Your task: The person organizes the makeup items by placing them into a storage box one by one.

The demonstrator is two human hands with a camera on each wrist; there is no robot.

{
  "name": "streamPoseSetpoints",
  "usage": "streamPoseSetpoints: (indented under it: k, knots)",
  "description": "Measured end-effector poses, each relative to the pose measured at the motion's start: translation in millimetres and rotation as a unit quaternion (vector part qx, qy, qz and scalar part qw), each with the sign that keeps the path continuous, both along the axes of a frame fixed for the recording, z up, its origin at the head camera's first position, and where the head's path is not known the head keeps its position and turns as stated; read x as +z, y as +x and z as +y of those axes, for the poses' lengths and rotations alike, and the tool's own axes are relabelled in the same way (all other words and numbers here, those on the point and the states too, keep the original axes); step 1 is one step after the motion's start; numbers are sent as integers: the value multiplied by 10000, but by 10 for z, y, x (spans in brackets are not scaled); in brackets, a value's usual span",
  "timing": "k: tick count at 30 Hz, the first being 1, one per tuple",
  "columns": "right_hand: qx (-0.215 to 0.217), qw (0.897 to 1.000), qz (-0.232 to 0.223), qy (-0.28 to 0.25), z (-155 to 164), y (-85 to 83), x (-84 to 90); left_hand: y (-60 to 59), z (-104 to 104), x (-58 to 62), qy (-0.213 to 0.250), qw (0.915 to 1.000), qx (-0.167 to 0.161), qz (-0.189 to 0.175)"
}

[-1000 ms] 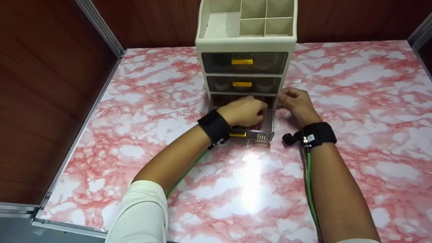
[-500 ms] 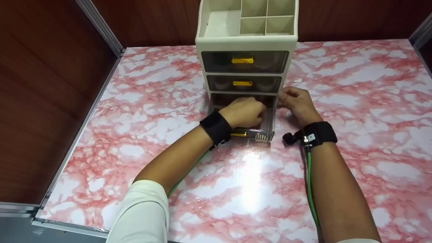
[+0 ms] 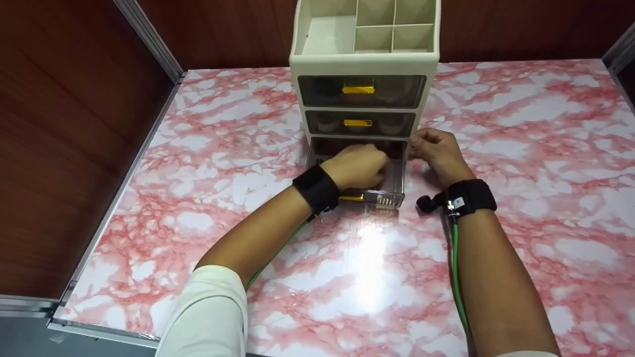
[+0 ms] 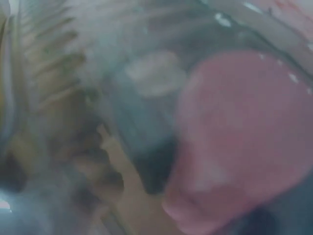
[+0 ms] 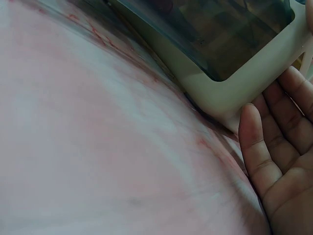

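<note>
A cream desktop organizer [image 3: 364, 64] with smoky see-through drawers stands at the back of the table. Its bottom drawer [image 3: 397, 176] is pulled out. Inside that drawer is my left hand [image 3: 359, 166], knuckles up and fingertips hidden beneath it. The left wrist view is blurred; a dark, boxy shape [image 4: 146, 127] with a pale end shows beside the pink of the hand, and I cannot tell whether the fingers hold it. At the organizer's right side, my right hand [image 3: 439, 151] rests its nearly straight fingers [image 5: 252, 122] against the lower side wall.
Two upper drawers with gold handles [image 3: 358, 123] are closed. Open compartments [image 3: 372, 39] top the organizer. Dark wood panels [image 3: 238, 34] stand behind and at the left. Green cables [image 3: 455, 267] run from both black wrist straps [image 3: 317, 188]. The tabletop [image 3: 521, 124] is red-and-white marbled.
My left hand has shifted very slightly toward the drawer's front, still inside it. The right hand stays at the organizer's side, and the drawer has not visibly moved.
</note>
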State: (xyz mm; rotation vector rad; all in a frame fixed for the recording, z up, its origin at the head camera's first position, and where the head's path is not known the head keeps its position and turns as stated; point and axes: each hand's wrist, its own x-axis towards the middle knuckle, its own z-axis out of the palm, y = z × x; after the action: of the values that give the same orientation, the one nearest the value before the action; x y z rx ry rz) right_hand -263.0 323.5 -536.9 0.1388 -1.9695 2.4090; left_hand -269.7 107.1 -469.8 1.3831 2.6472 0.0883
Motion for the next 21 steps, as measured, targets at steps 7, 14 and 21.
streamPoseSetpoints:
  k: [7,14,21]
  knots:
    - [131,9998,60,-102,6,-18,-13,-10,-75,38,189,9992,-148,-328]
    - [114,9999,5,-59,5,-14,-3,64,-321,210,887,9955,-242,-243]
    - [121,9999,39,-90,-2,4,21,217,-736,386,2156,9761,-166,-213]
